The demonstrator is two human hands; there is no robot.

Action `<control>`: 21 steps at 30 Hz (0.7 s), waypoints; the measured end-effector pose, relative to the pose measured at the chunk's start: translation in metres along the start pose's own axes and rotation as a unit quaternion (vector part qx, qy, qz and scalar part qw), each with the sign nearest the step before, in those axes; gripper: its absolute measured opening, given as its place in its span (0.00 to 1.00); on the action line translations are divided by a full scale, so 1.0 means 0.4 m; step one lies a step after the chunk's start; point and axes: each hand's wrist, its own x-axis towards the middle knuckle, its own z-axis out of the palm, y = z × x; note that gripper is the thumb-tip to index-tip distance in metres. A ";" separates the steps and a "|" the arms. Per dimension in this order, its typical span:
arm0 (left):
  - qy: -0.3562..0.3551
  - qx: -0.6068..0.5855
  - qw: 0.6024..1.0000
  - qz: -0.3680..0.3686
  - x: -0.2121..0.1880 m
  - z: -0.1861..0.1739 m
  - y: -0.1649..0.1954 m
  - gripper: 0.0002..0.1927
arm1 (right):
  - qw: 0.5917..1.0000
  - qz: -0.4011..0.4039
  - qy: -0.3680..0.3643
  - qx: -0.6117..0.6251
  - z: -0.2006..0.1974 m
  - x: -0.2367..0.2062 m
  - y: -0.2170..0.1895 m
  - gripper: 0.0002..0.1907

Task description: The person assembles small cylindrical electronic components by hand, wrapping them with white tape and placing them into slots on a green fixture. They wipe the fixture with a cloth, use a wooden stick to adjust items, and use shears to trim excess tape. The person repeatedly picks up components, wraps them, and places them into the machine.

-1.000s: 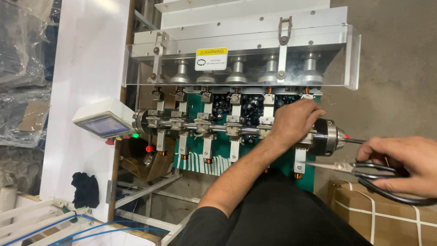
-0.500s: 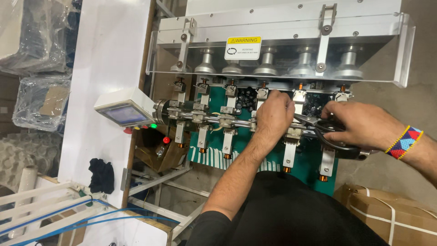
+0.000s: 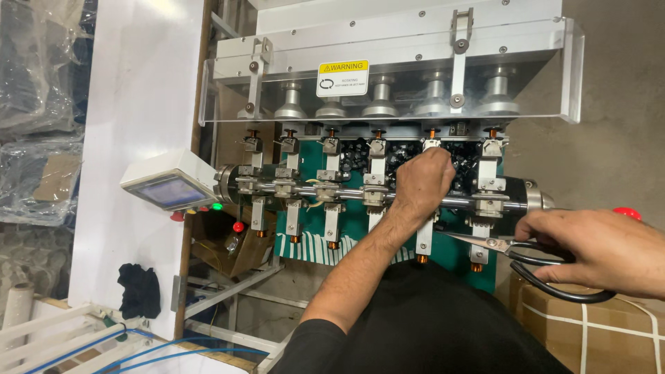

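Note:
My left hand [image 3: 424, 181] reaches up to the machine and closes around a white clamp bracket on the horizontal steel shaft [image 3: 332, 194], next to a cluster of black parts. My right hand [image 3: 597, 251] is at the right, below the shaft's end. It holds black-handled scissors [image 3: 533, 257] whose blades point left toward the bracket under my left hand. Several white brackets [image 3: 376, 173] with copper tips sit along the shaft in front of a green panel [image 3: 350, 232].
A clear guard [image 3: 388, 76] with a yellow warning label covers several metal funnels above. A small tilted control screen [image 3: 170, 185] with red and green lights sits at the left, on a white cabinet [image 3: 138, 104]. A strapped cardboard box [image 3: 589, 325] is at lower right, and blue hoses [image 3: 104, 346] at lower left.
Half a second ago my right hand and scissors were up against my left hand at the shaft; now they have drawn back right and down. My left hand stays on the bracket.

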 end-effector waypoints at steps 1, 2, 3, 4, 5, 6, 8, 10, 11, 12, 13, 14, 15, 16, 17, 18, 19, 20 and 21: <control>-0.005 0.005 1.000 0.001 0.008 0.000 -0.003 0.06 | 1.000 0.000 -0.014 0.005 0.000 0.001 -0.004 0.30; -0.020 -0.003 1.000 0.013 0.014 -0.006 -0.007 0.07 | 1.000 -0.002 -0.013 0.007 -0.002 0.002 -0.009 0.29; -0.034 -0.011 0.999 0.024 0.018 -0.021 -0.016 0.08 | 1.000 -0.006 -0.012 0.008 -0.007 0.005 -0.016 0.28; -0.047 -0.018 0.998 0.035 0.019 -0.041 -0.024 0.10 | 1.000 -0.011 -0.011 0.008 -0.013 0.011 -0.026 0.28; -0.022 -0.055 0.998 0.024 0.012 -0.069 -0.036 0.11 | 1.000 -0.001 0.017 0.012 -0.017 0.019 -0.039 0.29; 0.004 -0.092 0.996 0.014 0.002 -0.106 -0.056 0.13 | 0.999 0.007 0.044 0.017 -0.023 0.029 -0.054 0.31; 0.039 -0.093 0.993 -0.064 -0.012 -0.188 -0.105 0.16 | 0.993 -0.013 0.111 0.025 -0.035 0.058 -0.088 0.35; 0.065 -0.025 0.987 -0.143 -0.021 -0.250 -0.147 0.17 | 0.979 -0.067 0.192 0.033 -0.050 0.107 -0.133 0.40; 0.080 0.006 0.985 -0.154 -0.028 -0.271 -0.163 0.16 | 0.982 -0.059 0.179 0.025 -0.057 0.130 -0.155 0.40; 0.096 0.037 0.981 -0.165 -0.033 -0.286 -0.176 0.16 | 0.984 -0.052 0.168 0.015 -0.065 0.166 -0.188 0.40; 0.062 0.050 0.983 -0.165 -0.036 -0.293 -0.184 0.16 | 0.987 -0.045 0.156 0.006 -0.074 0.191 -0.213 0.40; 0.029 0.063 0.984 -0.165 -0.036 -0.293 -0.189 0.15 | 0.983 -0.077 0.165 0.005 -0.085 0.213 -0.236 0.39; -0.005 0.076 0.984 -0.164 -0.036 -0.291 -0.191 0.15 | 0.979 -0.108 0.175 0.003 -0.093 0.239 -0.267 0.38; -0.004 0.073 0.984 -0.162 -0.036 -0.287 -0.191 0.13 | 0.973 -0.140 0.186 0.001 -0.100 0.254 -0.289 0.37; -0.003 0.069 0.985 -0.160 -0.034 -0.281 -0.189 0.11 | 0.972 -0.141 0.188 -0.009 -0.107 0.260 -0.302 0.35; -0.003 0.065 0.985 -0.158 -0.031 -0.278 -0.186 0.08 | 0.971 -0.141 0.191 -0.019 -0.111 0.265 -0.314 0.32; 0.039 0.060 0.987 -0.143 -0.028 -0.276 -0.183 0.08 | 0.971 -0.140 0.192 -0.030 -0.113 0.267 -0.324 0.30; 0.080 0.055 0.987 -0.126 -0.025 -0.275 -0.180 0.07 | 0.976 -0.128 0.173 -0.031 -0.113 0.264 -0.328 0.29; 0.121 0.049 0.985 -0.109 -0.022 -0.276 -0.176 0.06 | 0.981 -0.117 0.154 -0.033 -0.110 0.256 -0.325 0.28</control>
